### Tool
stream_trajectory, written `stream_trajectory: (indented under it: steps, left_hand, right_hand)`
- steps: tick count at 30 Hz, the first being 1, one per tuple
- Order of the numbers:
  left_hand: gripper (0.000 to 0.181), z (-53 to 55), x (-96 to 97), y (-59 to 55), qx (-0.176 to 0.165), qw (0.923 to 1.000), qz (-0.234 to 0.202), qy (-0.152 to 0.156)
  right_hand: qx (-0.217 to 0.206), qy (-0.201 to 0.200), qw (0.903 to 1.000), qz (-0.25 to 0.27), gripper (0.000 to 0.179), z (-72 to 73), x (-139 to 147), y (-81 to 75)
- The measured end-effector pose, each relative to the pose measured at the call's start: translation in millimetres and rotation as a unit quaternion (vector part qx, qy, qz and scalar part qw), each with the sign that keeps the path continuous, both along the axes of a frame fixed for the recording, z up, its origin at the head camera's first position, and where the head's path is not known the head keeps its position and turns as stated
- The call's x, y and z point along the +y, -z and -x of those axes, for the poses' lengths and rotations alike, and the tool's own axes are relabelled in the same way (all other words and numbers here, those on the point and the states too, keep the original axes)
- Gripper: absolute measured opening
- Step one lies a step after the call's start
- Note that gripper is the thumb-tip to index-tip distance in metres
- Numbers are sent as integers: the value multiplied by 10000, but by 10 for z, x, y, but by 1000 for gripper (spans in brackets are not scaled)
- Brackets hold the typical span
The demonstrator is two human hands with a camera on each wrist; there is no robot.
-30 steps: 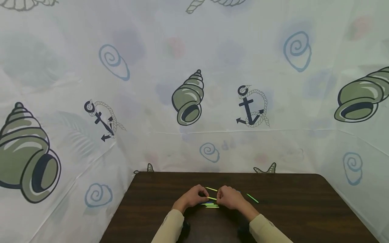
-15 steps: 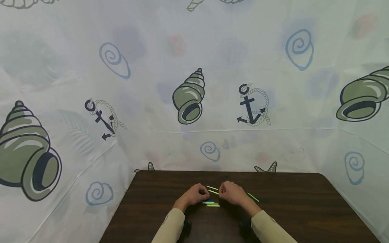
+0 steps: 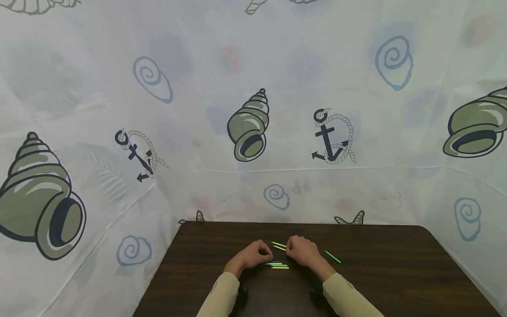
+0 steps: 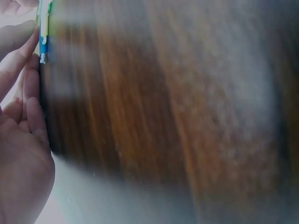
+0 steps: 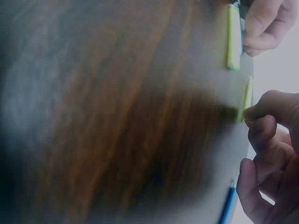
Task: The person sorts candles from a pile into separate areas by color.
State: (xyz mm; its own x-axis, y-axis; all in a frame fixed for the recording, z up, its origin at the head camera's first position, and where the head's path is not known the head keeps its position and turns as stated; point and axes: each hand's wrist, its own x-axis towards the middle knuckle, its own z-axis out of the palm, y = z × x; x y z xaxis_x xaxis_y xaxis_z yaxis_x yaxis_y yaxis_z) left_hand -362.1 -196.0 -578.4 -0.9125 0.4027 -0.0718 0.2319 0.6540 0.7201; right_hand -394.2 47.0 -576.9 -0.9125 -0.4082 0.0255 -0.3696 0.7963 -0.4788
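Note:
In the head view my right hand [image 3: 304, 252] is at the right end of two thin yellow sticks lying close together. The right wrist view shows thumb and forefinger pinching the end of a yellow stick [image 5: 248, 95]. Below those fingers lies a blue stick [image 5: 227, 205], hidden behind the hand in the head view. My left hand [image 3: 252, 255] rests at the left of a row of sticks, its thumb and forefinger loosely curved, with nothing visible between them. Its fingertips are right beside a blue stick [image 3: 272, 262]. Yellow-green sticks [image 3: 280, 267] lie parallel just in front of it.
A green stick [image 3: 332, 256] lies slanted to the right of the right hand. The dark brown wooden table [image 3: 380, 277] has rounded back corners. Behind it hangs a white cloth [image 3: 190, 110] printed with shells and anchors.
My right hand has carried the yellow stick away from the left hand, up beside the other yellow stick at the back. The left hand has stayed almost in place near the row.

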Motion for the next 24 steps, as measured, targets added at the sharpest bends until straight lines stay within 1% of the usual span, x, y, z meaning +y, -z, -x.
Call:
stream_trajectory:
  steps: [3,5,10,14,24]
  left_hand:
    - [13,-18,-19,-19,-12,10000,-37,69]
    - [13,-34,-28,-30,-35,10000,-10,80]
    - [12,-63,-41,-41,13,9999,-16,110]
    - [11,-71,-34,-37,54,9999,-13,85]
    - [10,-85,-42,-35,75,10000,-7,45]
  right_hand:
    - [126,-32,9999,-81,17,-5,-39,17]
    - [289,-20,9995,-138,18,-10,-66,24]
    - [563,205,9975,-387,17,-25,-139,26]
    - [537,429,9963,-519,16,-43,-178,12]
    - [560,603,9956,-454,18,-71,-231,-14]
